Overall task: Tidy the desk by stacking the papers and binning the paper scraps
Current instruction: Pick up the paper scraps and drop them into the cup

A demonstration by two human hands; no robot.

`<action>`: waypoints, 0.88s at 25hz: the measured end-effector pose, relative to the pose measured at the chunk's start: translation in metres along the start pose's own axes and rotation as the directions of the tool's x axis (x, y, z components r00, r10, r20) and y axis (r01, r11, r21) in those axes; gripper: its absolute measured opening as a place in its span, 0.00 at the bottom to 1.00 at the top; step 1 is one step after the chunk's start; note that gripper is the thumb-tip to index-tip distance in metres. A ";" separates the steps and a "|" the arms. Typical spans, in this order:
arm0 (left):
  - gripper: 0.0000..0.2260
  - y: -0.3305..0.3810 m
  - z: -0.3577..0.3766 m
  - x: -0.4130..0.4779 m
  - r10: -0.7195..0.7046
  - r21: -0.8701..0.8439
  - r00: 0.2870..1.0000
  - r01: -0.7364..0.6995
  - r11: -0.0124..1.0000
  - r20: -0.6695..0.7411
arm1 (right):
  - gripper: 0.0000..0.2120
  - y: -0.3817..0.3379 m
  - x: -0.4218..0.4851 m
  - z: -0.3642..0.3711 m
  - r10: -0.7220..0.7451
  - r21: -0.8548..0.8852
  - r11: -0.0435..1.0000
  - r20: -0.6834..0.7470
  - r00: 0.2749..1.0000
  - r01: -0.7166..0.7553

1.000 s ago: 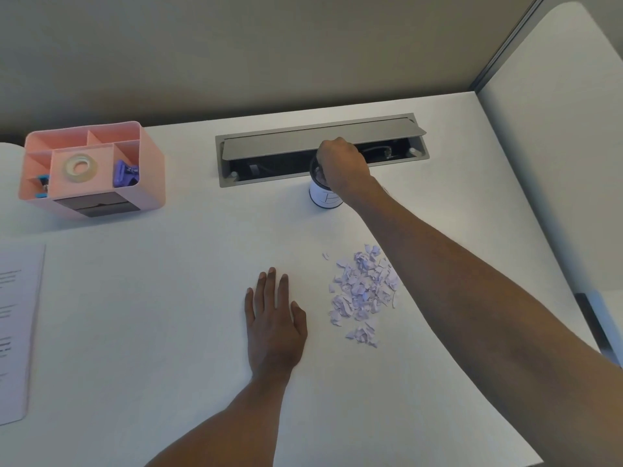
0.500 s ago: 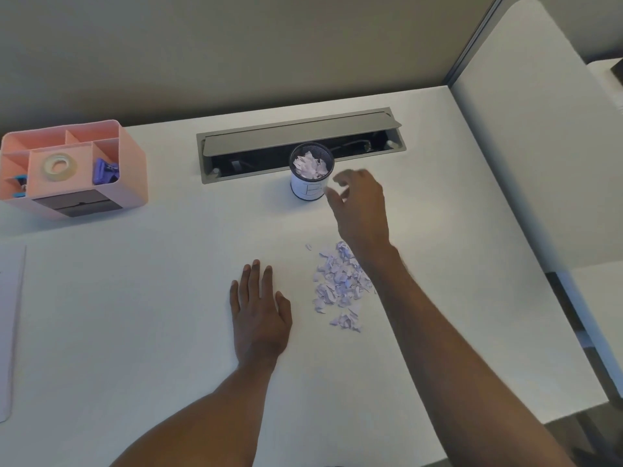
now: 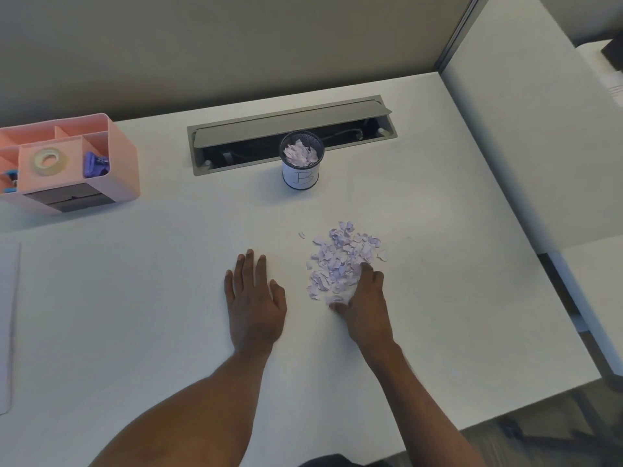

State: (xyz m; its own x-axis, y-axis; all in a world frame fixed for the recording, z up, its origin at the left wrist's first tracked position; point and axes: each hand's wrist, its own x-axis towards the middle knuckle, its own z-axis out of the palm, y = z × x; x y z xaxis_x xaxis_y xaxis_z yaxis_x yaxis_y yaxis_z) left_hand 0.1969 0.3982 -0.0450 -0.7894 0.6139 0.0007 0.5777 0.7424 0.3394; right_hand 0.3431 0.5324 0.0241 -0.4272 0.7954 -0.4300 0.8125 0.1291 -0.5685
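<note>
White bench (image 3: 135,298) w/ beige partition behind: paper scraps (image 3: 340,254) lie in a loose pile centre-right, well apart from the mesh bin (image 3: 300,178) marked B, which stands upright just in front of the open cable tray (image 3: 290,123), part full of scraps. Left grip (image 3: 254,305) lies flat on the bench just left of the pile, fingers straight, holding nothing; right grip (image 3: 365,305) is at the pile's near edge, fingers & thumb curled round some scraps. Pink organiser (image 3: 118,170) sits far left; paper sheet (image 3: 8,325) shows at left edge.
</note>
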 end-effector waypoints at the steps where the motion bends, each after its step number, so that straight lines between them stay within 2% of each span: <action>1: 0.25 0.000 0.000 0.000 0.002 -0.001 1.000 -0.002 1.000 -0.002 | 0.38 -0.001 0.006 0.000 -0.017 0.017 1.000 -0.030 0.999 0.017; 4: 0.25 0.000 0.000 0.000 0.003 0.003 1.000 -0.003 1.000 -0.004 | 0.32 -0.004 0.020 -0.008 -0.089 -0.075 0.994 -0.078 0.993 0.083; 7: 0.25 0.000 0.000 -0.001 0.000 0.002 1.000 0.000 1.000 -0.001 | 0.29 -0.007 0.026 -0.010 -0.200 -0.288 0.941 -0.057 0.978 0.176; 10: 0.25 0.000 -0.001 -0.001 0.006 0.009 1.000 -0.006 1.000 0.001 | 0.16 -0.008 0.030 -0.004 -0.266 -0.396 0.890 -0.048 0.963 0.227; 14: 0.25 0.001 -0.001 -0.001 -0.001 0.017 1.000 0.001 1.000 0.013 | 0.06 0.000 0.037 -0.002 -0.293 -0.246 0.934 -0.114 0.949 0.259; 16: 0.24 0.000 -0.001 -0.001 -0.004 0.016 1.000 0.004 1.000 0.012 | 0.05 -0.003 0.040 -0.010 -0.312 -0.161 0.944 -0.147 0.939 0.288; 22: 0.24 0.001 -0.001 0.000 -0.008 0.010 1.000 0.008 1.000 0.029 | 0.05 -0.055 0.048 -0.059 -0.270 0.014 0.962 -0.107 0.957 0.273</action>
State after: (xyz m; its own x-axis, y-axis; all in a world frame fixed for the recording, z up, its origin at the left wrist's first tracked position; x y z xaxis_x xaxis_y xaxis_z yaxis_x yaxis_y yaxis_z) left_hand 0.1975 0.3985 -0.0440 -0.7878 0.6152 -0.0296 0.5733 0.7499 0.3300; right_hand 0.3011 0.5983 0.0764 -0.5860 0.7895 -0.1826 0.6593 0.3335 -0.6738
